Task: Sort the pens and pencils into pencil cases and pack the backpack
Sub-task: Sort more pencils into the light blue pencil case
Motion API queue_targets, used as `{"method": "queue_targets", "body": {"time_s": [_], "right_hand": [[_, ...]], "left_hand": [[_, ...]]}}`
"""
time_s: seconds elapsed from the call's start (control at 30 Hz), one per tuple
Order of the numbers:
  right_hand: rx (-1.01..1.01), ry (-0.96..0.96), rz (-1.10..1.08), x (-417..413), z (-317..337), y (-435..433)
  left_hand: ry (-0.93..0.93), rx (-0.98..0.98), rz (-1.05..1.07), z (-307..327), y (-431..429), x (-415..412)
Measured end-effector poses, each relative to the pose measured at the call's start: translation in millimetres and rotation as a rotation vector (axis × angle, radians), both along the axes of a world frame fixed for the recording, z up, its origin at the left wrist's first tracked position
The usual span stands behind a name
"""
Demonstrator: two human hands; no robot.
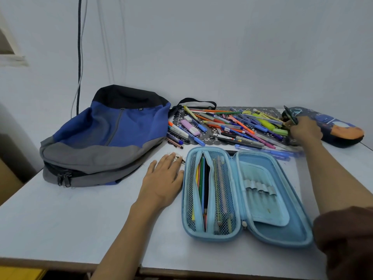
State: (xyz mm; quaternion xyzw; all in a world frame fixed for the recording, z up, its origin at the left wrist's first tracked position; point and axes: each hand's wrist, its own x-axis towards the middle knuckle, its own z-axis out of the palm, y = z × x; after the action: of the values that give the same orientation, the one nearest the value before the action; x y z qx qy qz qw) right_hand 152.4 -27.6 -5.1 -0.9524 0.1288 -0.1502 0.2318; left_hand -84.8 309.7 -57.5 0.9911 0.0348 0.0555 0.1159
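They look to be in the middle of the sorting, with the backpack not yet packed. The right hand (305, 129) is out at the back right corner of the table (80, 219), fingers curled on the mouth of the dark pencil case (339, 128). A few tips show at that opening, though I can't tell whether the hand pinches them as well. The left hand (163, 178) lies flat and spread on the table, just beside the left wall of the blue pencil case (282, 233), holding nothing. That case sits open near the front edge. Its mesh pockets hold a row of coloured pencils (201, 178), while the elastic loops (260, 187) on the other half look empty. Most of the pens (232, 126) are heaped loose on a dark lace mat (177, 120) along the back edge, between the two cases. The backpack (105, 138) lies slumped at the back left, its zips seemingly closed. Next, I'd guess, comes picking single pens out of the tangle without dragging their neighbours off the edge.
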Motion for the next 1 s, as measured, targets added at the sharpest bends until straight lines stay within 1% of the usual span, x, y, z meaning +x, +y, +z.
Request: {"method": "queue_targets", "body": {"time_s": [0.43, 0.53, 0.7, 0.9, 1.0], "right_hand": [[-0.104, 0.136, 0.124, 1.9, -8.8, 3.7], [-0.096, 0.118, 0.12, 4.0, -9.6, 2.1], [-0.114, 0.02, 0.07, 5.9, -13.8, -2.3], [-0.172, 0.04, 0.067, 9.6, -15.9, -1.8], [-0.205, 0.091, 0.088, 12.1, -15.5, -1.5]], "left_hand": [[0.004, 0.001, -0.004, -2.7, 1.0, 1.9], [0.017, 0.007, -0.004, -2.6, 1.1, 1.0], [0.011, 0.014, 0.002, -2.1, 0.4, 1.4], [0.02, 0.007, 0.005, -1.4, 0.3, 0.7], [0.02, 0.018, 0.002, -1.9, 0.6, 1.0]]}}
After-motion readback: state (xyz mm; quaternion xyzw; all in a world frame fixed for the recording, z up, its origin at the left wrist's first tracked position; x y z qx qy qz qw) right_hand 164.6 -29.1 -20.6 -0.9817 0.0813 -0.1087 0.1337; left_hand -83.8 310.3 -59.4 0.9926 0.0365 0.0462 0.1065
